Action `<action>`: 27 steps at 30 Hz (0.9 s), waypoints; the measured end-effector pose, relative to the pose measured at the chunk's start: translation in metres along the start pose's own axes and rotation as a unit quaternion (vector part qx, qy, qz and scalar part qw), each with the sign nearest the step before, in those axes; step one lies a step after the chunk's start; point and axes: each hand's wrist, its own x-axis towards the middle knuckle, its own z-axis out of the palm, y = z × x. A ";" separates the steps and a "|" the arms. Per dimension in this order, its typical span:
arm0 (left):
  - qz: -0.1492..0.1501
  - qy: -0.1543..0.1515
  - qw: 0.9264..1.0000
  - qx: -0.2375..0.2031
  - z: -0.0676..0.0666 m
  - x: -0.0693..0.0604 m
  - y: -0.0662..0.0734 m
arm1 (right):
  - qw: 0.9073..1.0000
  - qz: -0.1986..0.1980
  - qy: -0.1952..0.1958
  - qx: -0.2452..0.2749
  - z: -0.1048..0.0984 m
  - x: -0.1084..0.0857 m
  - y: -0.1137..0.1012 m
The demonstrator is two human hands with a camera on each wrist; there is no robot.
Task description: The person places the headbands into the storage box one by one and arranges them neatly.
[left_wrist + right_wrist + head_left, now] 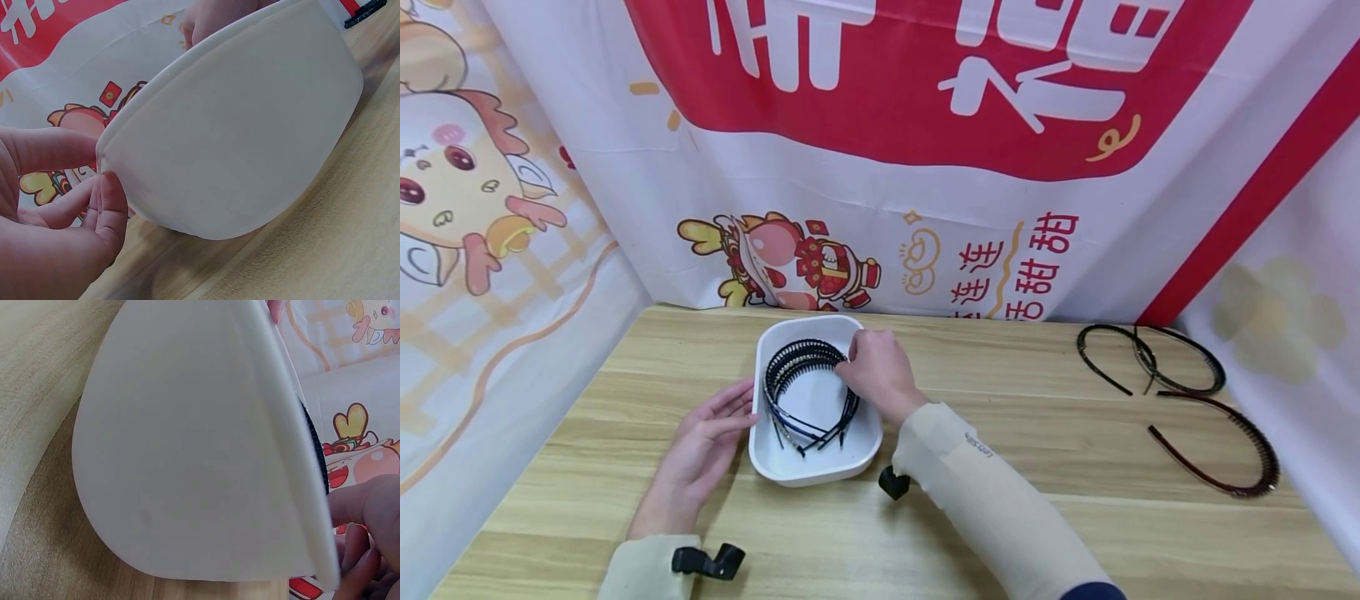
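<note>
White tub [816,477] x1, hands [706,437] [883,373] x2 @ it, R-side hairbands [1266,454] x3.

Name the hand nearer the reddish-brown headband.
Right. The right hand reaches over the white tub, left of the reddish-brown headband; the left hand, farther left, touches the tub's side.

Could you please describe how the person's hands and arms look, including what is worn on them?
The left hand and right hand are ungloved. The left sleeve and right sleeve are beige; the right one carries small dark lettering, and navy fabric shows toward the elbow. One black fitting sits on the left sleeve, another beside the right. No cables show.
</note>
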 end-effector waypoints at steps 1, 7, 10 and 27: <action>0.000 -0.001 1.000 0.000 0.000 0.000 0.000 | 1.000 -0.002 0.001 0.001 0.000 0.000 0.000; 0.002 -0.001 1.000 0.001 0.001 0.000 0.001 | 0.999 -0.024 0.009 0.023 -0.001 -0.001 0.004; -0.002 0.000 1.000 -0.001 0.001 0.000 0.001 | 0.998 -0.038 0.014 0.045 0.000 0.000 0.009; -0.010 0.004 1.000 0.008 0.002 0.000 0.001 | 0.952 -0.003 0.013 0.307 -0.006 -0.020 0.040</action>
